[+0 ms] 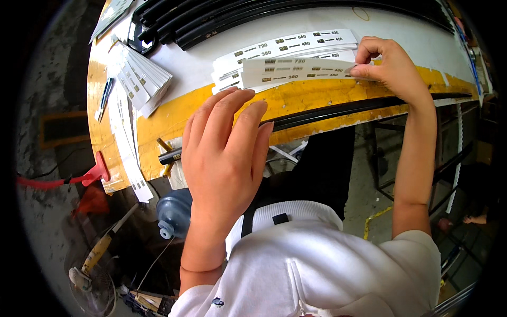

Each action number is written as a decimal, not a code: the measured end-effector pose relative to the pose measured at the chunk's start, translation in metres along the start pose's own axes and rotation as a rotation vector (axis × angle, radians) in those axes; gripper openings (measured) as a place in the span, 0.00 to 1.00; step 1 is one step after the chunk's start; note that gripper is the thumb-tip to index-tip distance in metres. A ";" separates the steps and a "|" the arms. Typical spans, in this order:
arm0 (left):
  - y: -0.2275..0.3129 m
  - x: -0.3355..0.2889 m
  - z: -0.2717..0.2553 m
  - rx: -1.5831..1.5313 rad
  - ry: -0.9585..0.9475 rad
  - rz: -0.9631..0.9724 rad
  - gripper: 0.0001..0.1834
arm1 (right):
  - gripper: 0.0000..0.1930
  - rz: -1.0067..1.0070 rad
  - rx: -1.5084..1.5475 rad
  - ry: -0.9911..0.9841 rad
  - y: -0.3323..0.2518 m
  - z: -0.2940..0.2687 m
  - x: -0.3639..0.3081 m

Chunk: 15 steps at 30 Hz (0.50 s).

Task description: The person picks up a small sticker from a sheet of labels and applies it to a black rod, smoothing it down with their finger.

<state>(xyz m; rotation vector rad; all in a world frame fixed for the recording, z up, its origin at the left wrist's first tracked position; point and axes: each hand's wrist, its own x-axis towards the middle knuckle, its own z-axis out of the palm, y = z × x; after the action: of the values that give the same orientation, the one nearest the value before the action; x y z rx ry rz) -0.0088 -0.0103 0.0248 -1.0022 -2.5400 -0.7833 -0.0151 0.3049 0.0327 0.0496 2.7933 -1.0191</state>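
My right hand (393, 66) pinches the right end of a white printed paper strip (301, 72) between thumb and fingers. The strip is raised a little over a stack of similar white strips (285, 45) on the table. My left hand (224, 142) is open with its fingers apart and palm down, just short of the strip's left end, and no object shows in it. Under that hand passes a long black tube (338, 109), lying along the table's near edge. The left hand covers part of the tube near its left end.
Several black tubes (222, 26) lie across the back of the table (179, 103). A fanned pile of white strips (140, 79) and a pen (105, 95) are at the left. Below the left edge are a red-handled object (96, 170), a blue water jug (174, 211) and a fan (90, 285).
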 end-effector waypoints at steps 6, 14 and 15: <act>0.011 0.008 -0.006 0.016 0.028 0.021 0.14 | 0.08 -0.263 -0.069 0.152 0.016 -0.006 0.000; 0.031 0.016 -0.038 0.079 0.142 0.087 0.19 | 0.07 -0.629 -0.439 0.101 -0.091 -0.025 -0.036; 0.033 0.012 -0.045 0.082 0.114 0.077 0.18 | 0.08 -0.722 -0.473 0.088 -0.107 -0.023 -0.039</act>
<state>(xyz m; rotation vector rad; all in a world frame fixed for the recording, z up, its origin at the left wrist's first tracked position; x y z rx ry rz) 0.0092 -0.0098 0.0789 -0.9934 -2.4013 -0.6894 0.0108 0.2388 0.1246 -1.0503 3.1018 -0.4109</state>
